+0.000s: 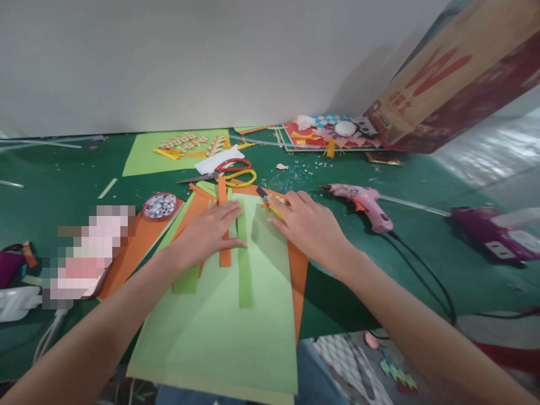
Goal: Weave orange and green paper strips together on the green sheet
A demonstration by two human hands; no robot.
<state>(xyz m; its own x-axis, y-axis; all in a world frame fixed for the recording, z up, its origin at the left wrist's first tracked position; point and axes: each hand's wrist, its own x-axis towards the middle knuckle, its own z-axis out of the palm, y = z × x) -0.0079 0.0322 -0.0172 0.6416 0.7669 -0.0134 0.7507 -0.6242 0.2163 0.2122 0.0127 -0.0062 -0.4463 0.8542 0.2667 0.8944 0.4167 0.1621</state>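
My left hand (pixel 213 228) lies flat with its fingers stretched over an orange paper strip (pixel 225 257) and the edge of a green strip (pixel 245 281). Both strips rest on a large light green paper sheet (pixel 215 343), with orange paper (pixel 297 287) under it. My right hand (pixel 310 228) is closed round a slim yellow tool with a dark end, which looks like a utility knife (pixel 262 194). Its fingers cover most of the yellow body, and no blade can be made out. Red-and-yellow scissors (pixel 240 171) lie just beyond the sheet.
A pink hot glue gun (pixel 367 202) lies to the right, its cord trailing forward. At the left are a round tub of small pieces (pixel 160 206) and a blurred-out phone-like object (pixel 93 247). Decorated papers (pixel 312 138) and a paper bag (pixel 447 84) stand at the back right.
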